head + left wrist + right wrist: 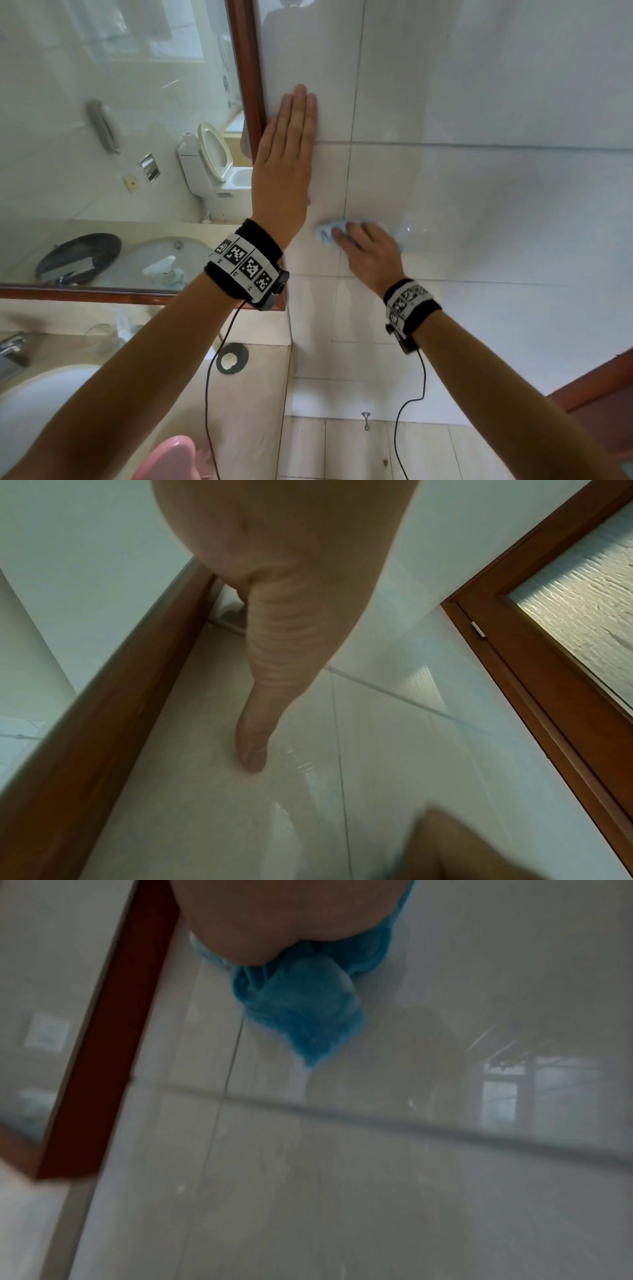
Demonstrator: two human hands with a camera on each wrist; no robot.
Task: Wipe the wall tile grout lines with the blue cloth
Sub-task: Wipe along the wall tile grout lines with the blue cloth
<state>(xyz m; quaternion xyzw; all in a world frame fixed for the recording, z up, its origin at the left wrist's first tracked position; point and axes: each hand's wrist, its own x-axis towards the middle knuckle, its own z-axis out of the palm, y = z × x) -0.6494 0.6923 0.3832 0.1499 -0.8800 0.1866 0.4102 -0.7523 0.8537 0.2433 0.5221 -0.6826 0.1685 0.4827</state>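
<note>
While my flat left hand braces glossy tile, my right hand presses the bunched, fuzzy blue cloth on a thin vertical grout line.

the right hand fills the top of the view, pressing a bunched blue cloth against the wall tile. the cloth's lower corner hangs just right of a thin vertical grout line and above a horizontal grout line (blurred). left of the cloth runs a reddish-brown wooden frame, with reflective glass beyond it.
</note>
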